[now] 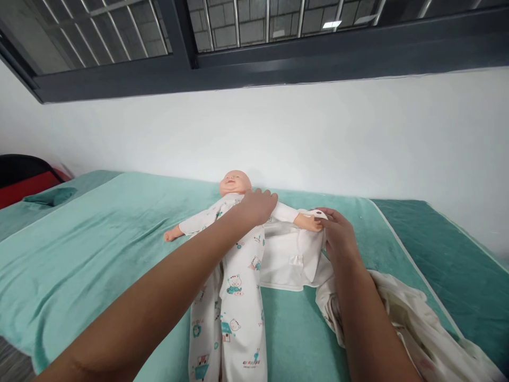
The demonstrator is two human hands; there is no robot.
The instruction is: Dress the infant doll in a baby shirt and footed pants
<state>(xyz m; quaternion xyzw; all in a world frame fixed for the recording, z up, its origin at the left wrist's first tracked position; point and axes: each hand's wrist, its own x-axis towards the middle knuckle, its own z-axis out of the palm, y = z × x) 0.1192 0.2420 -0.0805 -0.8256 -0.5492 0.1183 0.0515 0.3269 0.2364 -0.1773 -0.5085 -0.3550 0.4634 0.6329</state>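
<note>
A baby doll lies on its back with both arms stretched out. It wears white one-piece baby clothing printed with small animals. Beneath its arm on the right of the picture a white baby shirt is spread. My left hand is closed at the doll's shoulder on that side; its fingertips are partly hidden, so what they grip cannot be made out. Beside the doll's hand, my right hand pinches the white shirt's edge, its fingertips close against the doll's fingers.
Crumpled off-white cloth lies at the right, partly behind my right forearm. A green cover spreads under everything. Behind it rises a white wall with a dark window frame. A black and red object stands at the far left.
</note>
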